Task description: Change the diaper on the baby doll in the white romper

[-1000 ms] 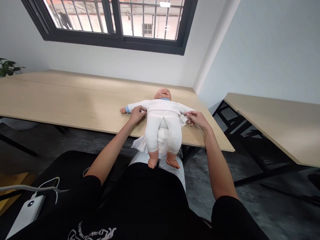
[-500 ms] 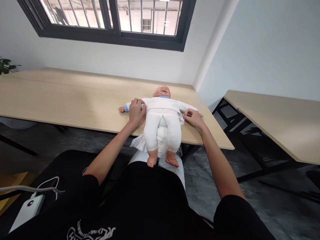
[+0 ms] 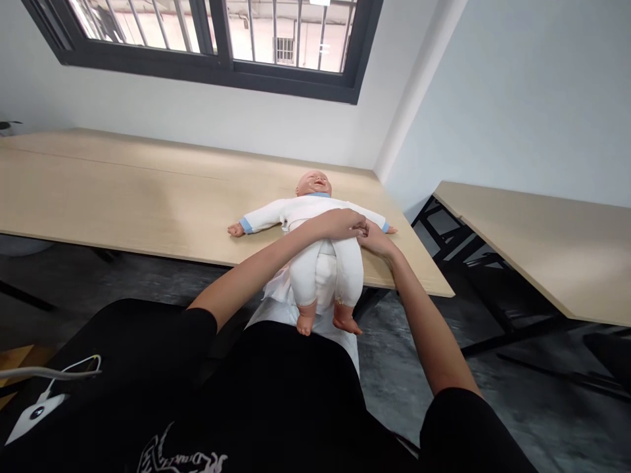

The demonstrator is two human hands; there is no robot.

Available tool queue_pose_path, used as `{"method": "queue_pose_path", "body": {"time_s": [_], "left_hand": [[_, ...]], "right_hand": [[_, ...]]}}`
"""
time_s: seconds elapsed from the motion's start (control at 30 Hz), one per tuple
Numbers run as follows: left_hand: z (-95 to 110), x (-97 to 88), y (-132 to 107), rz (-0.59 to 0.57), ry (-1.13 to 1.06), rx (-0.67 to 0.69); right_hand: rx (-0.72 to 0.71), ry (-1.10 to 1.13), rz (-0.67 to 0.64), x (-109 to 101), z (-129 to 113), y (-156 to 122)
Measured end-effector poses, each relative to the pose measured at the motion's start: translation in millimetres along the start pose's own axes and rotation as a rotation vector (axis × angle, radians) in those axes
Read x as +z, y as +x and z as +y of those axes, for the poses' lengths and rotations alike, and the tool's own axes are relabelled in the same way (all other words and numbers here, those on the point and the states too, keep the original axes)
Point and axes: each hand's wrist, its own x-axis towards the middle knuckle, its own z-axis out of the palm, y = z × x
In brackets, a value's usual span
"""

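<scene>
Hands [image 3: 359,230] meet over baby doll [image 3: 320,272] near table edge [image 3: 419,279].

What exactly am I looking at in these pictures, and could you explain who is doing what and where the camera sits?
There is no machine here: these are a person's two bare hands, seen from a camera worn on their head, looking forward and down. A baby doll in a white suit with blue cuffs lies on its back on a wooden table, its legs reaching past the table's edge towards the person. A white cloth shows beneath the doll. The left hand reaches across the doll's chest to meet the right hand beside the doll's body. The hands may be pinching something, perhaps the suit, but the picture doesn't show clearly whether they hold anything. A barred window is behind the table.
</scene>
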Motion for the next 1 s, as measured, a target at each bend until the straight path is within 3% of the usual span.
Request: {"method": "queue_pose_path", "body": {"time_s": [0.17,0.3,0.43,0.7,0.87,1.0], "left_hand": [[7,9.9,32,-0.135,0.065,-0.092],[-2,16.4,59,-0.204,0.101,-0.141],[-15,28.0,72,-0.128,0.063,-0.208],[-29,44.7,70,-0.012,0.036,-0.304],[-32,44.5,68,0.045,-0.020,-0.286],[-32,45.0,67,0.048,-0.051,-0.288]], "right_hand": [[-0.004,-0.043,0.205,-9,-10,-1],[-0.025,-0.143,0.240,-11,-12,-1],[-0.094,-0.358,0.337,-9,-10,-1],[-0.182,-0.623,0.486,-12,-5,1],[-0.138,-0.660,0.467,-12,0,1],[-0.080,-0.580,0.552,-13,2,3]]}}
